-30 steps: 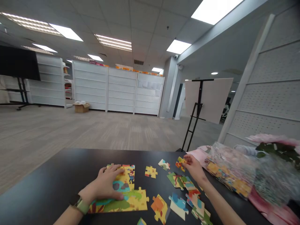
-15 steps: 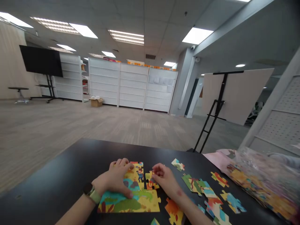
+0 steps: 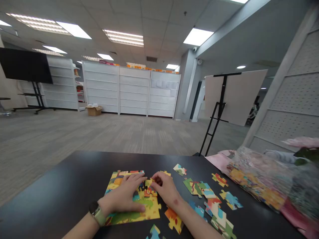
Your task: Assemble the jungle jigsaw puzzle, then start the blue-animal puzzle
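Note:
A partly joined jigsaw puzzle [image 3: 148,212] in yellow, green and blue lies on the black table. My left hand [image 3: 123,196] rests flat over its middle, fingers stretched out, with a watch on the wrist. Thumb and fingers of my right hand [image 3: 165,189] pinch a yellow and orange puzzle piece [image 3: 150,192] by its right side. That piece sits against the right edge of the joined part, above the lower green strip; whether it is fully locked in I cannot tell. An orange piece [image 3: 174,219] lies partly under my right forearm.
Several loose pieces lie to the right, among them a red and yellow one [image 3: 219,179] and a blue one [image 3: 231,199]. A clear plastic bag [image 3: 259,179] of pieces covers the table's right side. An easel [image 3: 219,109] stands beyond the table.
My right hand has moved left with the puzzle piece, closing the gap to the joined puzzle. My left hand's fingers have shifted toward that piece. The head view has turned slightly right.

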Demonstrator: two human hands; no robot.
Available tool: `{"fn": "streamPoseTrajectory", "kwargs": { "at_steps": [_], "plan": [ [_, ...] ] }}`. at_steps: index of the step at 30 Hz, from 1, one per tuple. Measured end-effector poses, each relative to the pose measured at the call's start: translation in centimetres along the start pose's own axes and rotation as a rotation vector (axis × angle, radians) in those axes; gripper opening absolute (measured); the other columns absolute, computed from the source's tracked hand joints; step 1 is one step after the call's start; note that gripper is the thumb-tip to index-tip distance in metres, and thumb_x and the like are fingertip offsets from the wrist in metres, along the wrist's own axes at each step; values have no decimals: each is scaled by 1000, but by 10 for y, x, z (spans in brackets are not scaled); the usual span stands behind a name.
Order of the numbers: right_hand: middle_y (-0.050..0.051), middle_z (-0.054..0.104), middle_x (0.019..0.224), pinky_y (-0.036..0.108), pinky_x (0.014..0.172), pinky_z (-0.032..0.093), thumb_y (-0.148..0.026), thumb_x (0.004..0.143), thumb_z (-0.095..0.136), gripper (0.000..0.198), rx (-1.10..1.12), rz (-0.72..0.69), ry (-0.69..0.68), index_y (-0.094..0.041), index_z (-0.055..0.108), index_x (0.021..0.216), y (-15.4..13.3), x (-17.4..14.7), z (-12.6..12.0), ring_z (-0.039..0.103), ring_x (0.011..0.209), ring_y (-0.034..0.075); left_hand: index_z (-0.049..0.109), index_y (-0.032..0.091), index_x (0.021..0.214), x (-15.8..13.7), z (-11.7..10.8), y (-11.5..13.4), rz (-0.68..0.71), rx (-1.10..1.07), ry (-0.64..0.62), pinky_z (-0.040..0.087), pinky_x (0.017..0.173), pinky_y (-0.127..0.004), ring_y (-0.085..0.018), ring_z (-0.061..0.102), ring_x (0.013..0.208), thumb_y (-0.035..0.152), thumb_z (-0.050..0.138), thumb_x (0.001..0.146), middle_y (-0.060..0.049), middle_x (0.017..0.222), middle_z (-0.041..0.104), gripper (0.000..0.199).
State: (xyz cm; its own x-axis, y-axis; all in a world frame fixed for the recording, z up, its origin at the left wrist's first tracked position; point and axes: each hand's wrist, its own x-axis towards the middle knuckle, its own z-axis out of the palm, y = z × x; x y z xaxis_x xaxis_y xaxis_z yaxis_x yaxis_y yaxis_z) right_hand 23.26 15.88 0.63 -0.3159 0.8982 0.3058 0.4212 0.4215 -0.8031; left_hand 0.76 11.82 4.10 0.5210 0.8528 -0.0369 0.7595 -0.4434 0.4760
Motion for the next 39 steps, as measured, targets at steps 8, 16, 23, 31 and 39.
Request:
{"fn": "streamPoseTrajectory", "kwargs": {
  "at_steps": [8, 16, 23, 31, 39],
  "plan": [
    [-2, 62, 76, 25, 67, 46, -15, 75, 67, 9, 34, -14, 15, -21, 67, 82, -2, 3, -6, 57, 70, 14, 38, 30, 152, 1, 1, 3, -1, 15, 16, 20, 120, -59, -40, 28, 147, 68, 78, 65, -11, 159, 37, 103],
    [-2, 66, 81, 21, 54, 46, -17, 77, 58, 14, 131, 43, -54, -20, 61, 90, 0, 2, -39, 60, 57, 10, 36, 31, 153, -4, -9, -20, -73, 54, 1, 20, 120, -58, -41, 24, 148, 69, 81, 59, -12, 162, 31, 110],
    [-4, 63, 70, 20, 59, 43, -7, 72, 59, 17, -28, -24, -126, -21, 67, 77, -10, -7, -31, 57, 64, 12, 42, 32, 149, -5, -11, -44, -101, 87, 29, 22, 120, -56, -40, 24, 149, 71, 81, 57, -11, 161, 32, 107],
    [-2, 65, 76, 23, 64, 42, -6, 75, 54, 21, -160, -103, -159, -21, 67, 81, -17, -12, -30, 57, 67, 13, 45, 32, 148, -7, -14, -40, -136, 75, 44, 24, 119, -56, -41, 24, 148, 71, 83, 54, -12, 161, 34, 108],
    [1, 65, 84, 27, 77, 44, -9, 76, 57, 16, -328, -152, -179, -22, 67, 81, -18, -17, -24, 60, 82, 17, 46, 32, 147, -7, -13, -42, -135, 75, 51, 22, 119, -57, -41, 22, 149, 69, 83, 55, -12, 161, 34, 106]
  ]
}}
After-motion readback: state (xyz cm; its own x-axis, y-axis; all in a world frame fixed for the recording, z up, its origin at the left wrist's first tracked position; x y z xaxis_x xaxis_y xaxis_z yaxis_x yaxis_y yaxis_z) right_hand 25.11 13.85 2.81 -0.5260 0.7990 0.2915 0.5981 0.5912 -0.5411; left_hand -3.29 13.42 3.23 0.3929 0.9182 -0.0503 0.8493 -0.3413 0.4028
